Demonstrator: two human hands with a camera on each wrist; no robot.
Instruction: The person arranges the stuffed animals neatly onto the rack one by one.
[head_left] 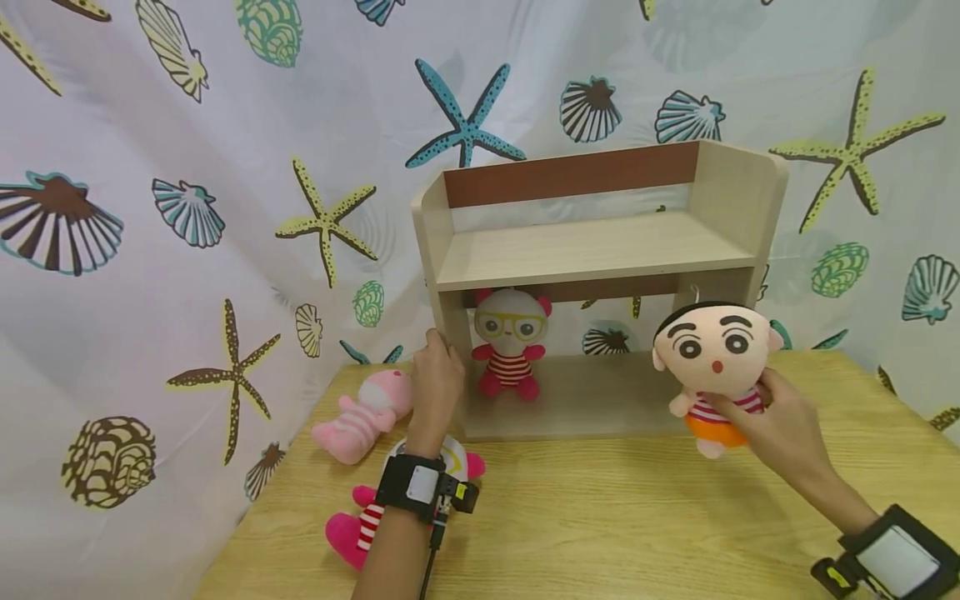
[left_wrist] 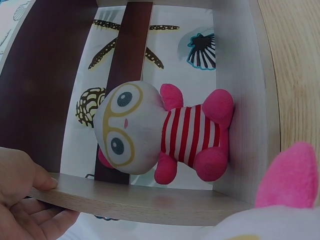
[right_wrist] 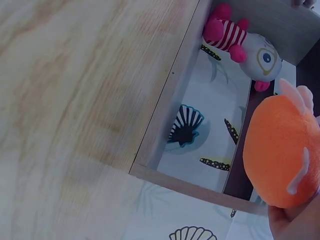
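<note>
My right hand [head_left: 783, 421] grips a plush boy doll [head_left: 712, 354] with black hair, a striped top and orange shorts, in front of the shelf's right side. In the right wrist view its orange shorts [right_wrist: 280, 150] hide most of that hand. With my left hand [head_left: 437, 375] I hold the left side panel [left_wrist: 135, 202] of the small wooden shelf [head_left: 592, 250], thumb inside and fingers outside. On the lower level a plush panda [head_left: 512, 333] with yellow glasses and a red-striped body sits upright near that panel.
A pink striped plush toy [head_left: 367, 417] lies on the wooden table [head_left: 600, 525], left of the shelf. Nearer, another red-striped plush panda [head_left: 347, 537] lies partly hidden under my left forearm. A curtain [head_left: 225, 275] with shells and starfish hangs behind.
</note>
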